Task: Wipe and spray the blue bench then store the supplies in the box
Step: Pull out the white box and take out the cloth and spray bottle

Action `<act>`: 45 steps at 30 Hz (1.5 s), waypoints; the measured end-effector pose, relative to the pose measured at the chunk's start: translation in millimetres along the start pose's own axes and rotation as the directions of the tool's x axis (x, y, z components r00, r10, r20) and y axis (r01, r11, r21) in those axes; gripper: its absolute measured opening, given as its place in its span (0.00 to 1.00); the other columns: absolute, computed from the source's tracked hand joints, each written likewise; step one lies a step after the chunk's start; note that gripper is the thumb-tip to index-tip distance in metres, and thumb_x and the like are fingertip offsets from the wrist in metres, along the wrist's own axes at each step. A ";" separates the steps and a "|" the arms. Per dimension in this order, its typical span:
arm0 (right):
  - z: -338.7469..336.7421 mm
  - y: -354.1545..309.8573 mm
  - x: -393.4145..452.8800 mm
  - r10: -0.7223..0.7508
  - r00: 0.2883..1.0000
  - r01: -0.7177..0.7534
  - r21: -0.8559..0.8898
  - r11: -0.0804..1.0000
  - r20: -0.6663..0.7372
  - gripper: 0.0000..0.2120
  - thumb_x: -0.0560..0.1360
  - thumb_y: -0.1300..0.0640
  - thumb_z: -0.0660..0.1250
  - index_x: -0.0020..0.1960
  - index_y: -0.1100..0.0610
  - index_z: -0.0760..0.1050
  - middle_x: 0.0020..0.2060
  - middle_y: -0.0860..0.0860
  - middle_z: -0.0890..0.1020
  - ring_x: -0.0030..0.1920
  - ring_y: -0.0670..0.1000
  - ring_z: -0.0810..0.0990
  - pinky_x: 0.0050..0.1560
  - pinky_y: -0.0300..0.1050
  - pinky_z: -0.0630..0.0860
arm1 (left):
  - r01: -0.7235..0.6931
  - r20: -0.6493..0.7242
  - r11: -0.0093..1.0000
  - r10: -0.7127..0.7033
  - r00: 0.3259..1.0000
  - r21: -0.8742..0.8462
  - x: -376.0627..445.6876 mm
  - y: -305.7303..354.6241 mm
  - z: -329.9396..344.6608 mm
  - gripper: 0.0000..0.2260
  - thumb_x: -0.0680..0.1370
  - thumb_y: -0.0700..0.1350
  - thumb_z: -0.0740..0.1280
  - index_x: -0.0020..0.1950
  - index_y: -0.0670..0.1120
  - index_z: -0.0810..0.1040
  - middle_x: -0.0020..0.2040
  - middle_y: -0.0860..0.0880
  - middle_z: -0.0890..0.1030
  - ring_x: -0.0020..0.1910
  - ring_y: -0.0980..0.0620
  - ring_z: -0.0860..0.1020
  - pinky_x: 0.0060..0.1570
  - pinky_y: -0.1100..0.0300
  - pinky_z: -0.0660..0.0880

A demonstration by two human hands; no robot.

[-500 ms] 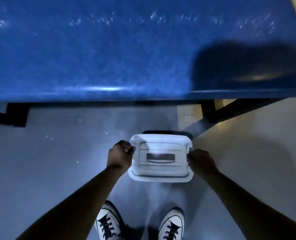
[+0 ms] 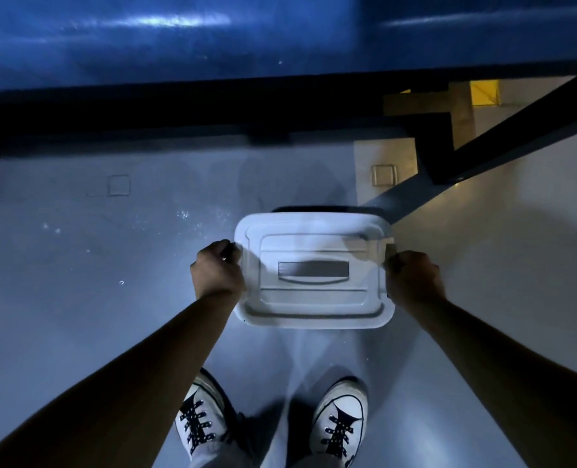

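A white lidded plastic box [image 2: 314, 270] sits in the middle of the view, low over the grey floor [image 2: 78, 265], with a dark shadow showing along its far edge. Its lid is on, with a recessed grey handle [image 2: 313, 271] lying flat in the centre of the lid.

The left hand [image 2: 217, 270] is clamped on the box's left side, fingers [image 2: 228, 248] curled shut around the lid's edge near the far-left corner. The right hand [image 2: 413, 276] is closed on the opposite side, its fingers wrapped over the right rim and a small tab that sticks out there. Both forearms reach in from the bottom corners of the view, bare to the elbow.

Beyond the box, the blue tabletop [image 2: 179, 38] of the bench fills the top of the view, glossy with streaks of reflected light and a few pale specks. Its black frame [image 2: 145, 109] runs along the near edge, and a black leg brace [image 2: 516, 130] slants down at the right. The box is well apart from the tabletop, down in front of it.

At the bottom, two white canvas sneakers [image 2: 339, 423] with black laces stand on the floor, toes pointing toward the box. A scatter of white specks marks the floor to the left of the box.
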State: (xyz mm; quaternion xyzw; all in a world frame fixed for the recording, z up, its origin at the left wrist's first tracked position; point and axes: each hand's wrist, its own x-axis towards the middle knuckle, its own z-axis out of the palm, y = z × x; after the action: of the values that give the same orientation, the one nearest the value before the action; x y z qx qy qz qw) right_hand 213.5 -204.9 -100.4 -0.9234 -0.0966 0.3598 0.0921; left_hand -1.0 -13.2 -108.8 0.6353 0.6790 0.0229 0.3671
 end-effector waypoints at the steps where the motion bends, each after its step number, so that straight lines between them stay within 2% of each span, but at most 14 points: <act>1: -0.8 0.4 1.2 0.014 1.000 -0.014 -0.002 1.000 0.017 0.14 0.82 0.52 0.63 0.54 0.60 0.81 0.48 0.60 0.86 0.52 0.63 0.83 0.47 0.46 0.74 | 0.028 0.006 1.000 -0.028 1.000 0.002 0.9 -1.8 0.5 0.09 0.79 0.44 0.65 0.40 0.44 0.77 0.39 0.44 0.81 0.43 0.39 0.76 0.44 0.59 0.70; 5: -0.7 4.5 9.1 0.061 0.998 -0.062 0.039 0.997 0.034 0.09 0.81 0.59 0.60 0.50 0.61 0.79 0.44 0.59 0.81 0.44 0.62 0.80 0.43 0.46 0.73 | 0.162 0.008 0.986 -0.161 0.987 -0.039 5.3 -9.2 5.4 0.09 0.77 0.39 0.58 0.38 0.39 0.73 0.33 0.40 0.68 0.36 0.43 0.64 0.33 0.58 0.64; 8: 6.1 14.1 18.8 0.064 0.997 -0.071 0.162 0.984 0.043 0.12 0.82 0.55 0.62 0.46 0.60 0.80 0.42 0.58 0.83 0.38 0.56 0.80 0.36 0.45 0.77 | 0.185 0.041 0.979 -0.182 0.982 -0.089 14.5 -17.3 11.6 0.11 0.78 0.40 0.58 0.42 0.40 0.79 0.33 0.45 0.74 0.33 0.43 0.69 0.24 0.67 0.63; 10: 6.7 16.4 21.1 0.087 0.996 -0.090 0.238 0.967 0.025 0.13 0.81 0.52 0.65 0.43 0.57 0.82 0.42 0.58 0.85 0.42 0.60 0.83 0.45 0.55 0.83 | 0.185 0.054 0.976 -0.180 0.982 -0.116 16.9 -19.5 11.0 0.11 0.77 0.41 0.59 0.42 0.42 0.80 0.33 0.44 0.76 0.33 0.43 0.72 0.27 0.65 0.67; 12: 6.3 16.9 17.5 0.070 0.998 -0.069 0.210 0.975 0.006 0.13 0.81 0.53 0.64 0.44 0.57 0.82 0.41 0.58 0.84 0.39 0.57 0.82 0.39 0.50 0.81 | 0.169 0.050 0.982 -0.165 0.985 -0.084 12.7 -15.5 6.1 0.11 0.77 0.40 0.60 0.39 0.42 0.79 0.35 0.44 0.78 0.37 0.41 0.74 0.34 0.59 0.70; 14: 5.3 14.7 9.0 0.019 0.998 -0.011 0.118 0.993 -0.063 0.11 0.82 0.57 0.62 0.47 0.60 0.81 0.42 0.58 0.84 0.37 0.55 0.80 0.35 0.43 0.74 | 0.101 -0.025 0.994 -0.101 0.995 0.026 7.6 -9.2 -0.6 0.09 0.79 0.43 0.65 0.49 0.44 0.85 0.47 0.40 0.85 0.50 0.36 0.80 0.48 0.53 0.76; 16: 6.5 13.1 -0.8 -0.020 0.983 0.039 0.098 0.994 -0.184 0.09 0.80 0.58 0.63 0.52 0.59 0.81 0.47 0.59 0.84 0.43 0.59 0.81 0.44 0.46 0.77 | 0.076 -0.098 0.996 -0.072 0.993 0.035 -0.6 -0.9 -6.7 0.12 0.80 0.47 0.67 0.60 0.43 0.83 0.58 0.40 0.84 0.60 0.37 0.80 0.58 0.53 0.75; 18: 10.7 9.8 -9.8 -0.022 0.977 0.049 0.125 0.991 -0.212 0.08 0.79 0.57 0.66 0.55 0.57 0.80 0.51 0.59 0.84 0.49 0.60 0.82 0.50 0.49 0.79 | 0.062 -0.089 0.998 -0.060 0.994 0.016 -6.4 3.0 -7.6 0.12 0.79 0.49 0.68 0.56 0.44 0.83 0.55 0.41 0.85 0.58 0.37 0.81 0.54 0.54 0.75; 23: 26.0 2.5 -14.5 0.040 0.987 -0.013 0.171 0.985 -0.156 0.14 0.77 0.56 0.70 0.61 0.59 0.79 0.56 0.58 0.82 0.51 0.57 0.80 0.49 0.43 0.72 | 0.091 -0.015 0.996 -0.092 0.996 -0.013 -13.3 4.5 0.5 0.09 0.76 0.49 0.73 0.49 0.44 0.84 0.49 0.45 0.86 0.53 0.41 0.82 0.46 0.61 0.68; 27: 22.6 5.2 -16.7 0.102 0.985 -0.066 0.242 0.968 -0.139 0.16 0.74 0.53 0.73 0.60 0.57 0.79 0.55 0.57 0.82 0.47 0.54 0.79 0.49 0.44 0.73 | 0.085 -0.021 0.996 -0.085 0.996 -0.019 -11.0 1.9 -3.2 0.08 0.75 0.50 0.74 0.47 0.47 0.84 0.45 0.48 0.87 0.50 0.43 0.83 0.48 0.57 0.78; 34: -19.0 27.6 -59.5 0.218 0.963 -0.142 0.388 0.911 -0.159 0.12 0.76 0.53 0.73 0.56 0.56 0.77 0.50 0.53 0.81 0.45 0.50 0.79 0.39 0.42 0.72 | -0.178 0.064 0.984 0.180 0.982 -0.028 -36.4 48.9 -17.8 0.07 0.74 0.49 0.75 0.44 0.46 0.82 0.40 0.48 0.85 0.43 0.47 0.82 0.44 0.60 0.71; 37: -40.0 55.7 -76.5 0.363 0.908 -0.220 0.500 0.838 -0.208 0.14 0.75 0.54 0.73 0.57 0.57 0.76 0.50 0.54 0.83 0.48 0.54 0.81 0.45 0.47 0.77 | -0.289 0.161 0.956 0.294 0.942 -0.055 -52.3 90.8 -3.6 0.07 0.75 0.49 0.73 0.52 0.50 0.83 0.47 0.51 0.85 0.48 0.51 0.83 0.45 0.62 0.74; 40: -51.8 97.2 -80.6 0.539 0.817 -0.318 0.620 0.717 -0.203 0.16 0.74 0.53 0.74 0.58 0.58 0.77 0.50 0.54 0.84 0.51 0.57 0.82 0.51 0.49 0.78 | -0.527 0.291 0.850 0.497 0.817 0.026 -71.9 132.6 30.1 0.10 0.78 0.45 0.69 0.58 0.47 0.83 0.56 0.46 0.85 0.55 0.46 0.83 0.57 0.56 0.75; 45: -46.5 163.1 -58.6 0.647 0.749 -0.376 0.714 0.591 -0.141 0.09 0.70 0.53 0.76 0.42 0.59 0.81 0.38 0.55 0.84 0.42 0.59 0.83 0.45 0.54 0.80 | -0.637 0.577 0.768 0.488 0.654 0.072 -95.8 191.6 116.1 0.24 0.74 0.46 0.61 0.70 0.46 0.77 0.68 0.45 0.79 0.67 0.44 0.77 0.67 0.57 0.70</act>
State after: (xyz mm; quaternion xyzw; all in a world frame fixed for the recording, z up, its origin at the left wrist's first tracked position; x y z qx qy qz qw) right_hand 221.2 -381.2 -67.9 -0.8708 0.3294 0.1912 0.3107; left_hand 215.0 -111.4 -53.2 0.8398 0.3145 -0.1306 0.4228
